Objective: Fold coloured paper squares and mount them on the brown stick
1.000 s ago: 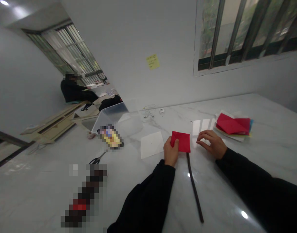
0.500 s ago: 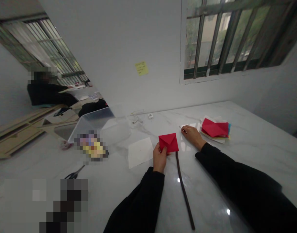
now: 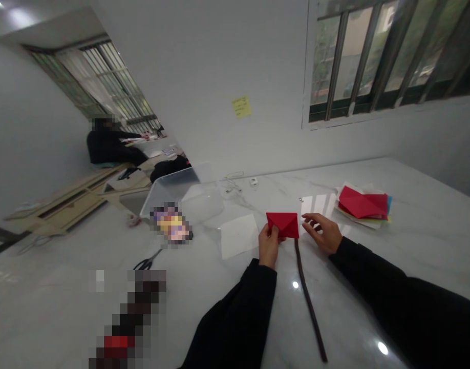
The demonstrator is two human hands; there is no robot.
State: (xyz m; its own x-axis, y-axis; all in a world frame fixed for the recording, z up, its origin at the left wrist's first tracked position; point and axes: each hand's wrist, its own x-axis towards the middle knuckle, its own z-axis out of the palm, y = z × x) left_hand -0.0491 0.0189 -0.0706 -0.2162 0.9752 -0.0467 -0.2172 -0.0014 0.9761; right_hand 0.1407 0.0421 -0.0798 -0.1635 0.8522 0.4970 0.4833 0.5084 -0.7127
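My left hand (image 3: 269,247) grips a red folded paper envelope (image 3: 283,224) by its lower left part, thumb on the front, its triangular flap facing me. Just right of the envelope is my right hand (image 3: 324,233), its fingers curved and apart, with no object visible between them. A thin dark stick (image 3: 308,302) lies on the marble table, its top end by the envelope's lower right corner. Left of the envelope lies a white paper sheet (image 3: 238,237). Beyond my right hand, a stack of coloured papers has a red sheet (image 3: 363,203) on top.
A clear plastic bin (image 3: 173,187) stands at the back left, with a blurred colourful item (image 3: 172,224) before it. Scissors (image 3: 146,262) lie nearer. A small white block (image 3: 254,181) and a cable sit by the wall. A person (image 3: 110,146) sits far left.
My right hand has drawn back from the small items on the table toward the envelope, and its fingers have spread. The envelope is tilted differently in my left hand. The whole view has shifted.
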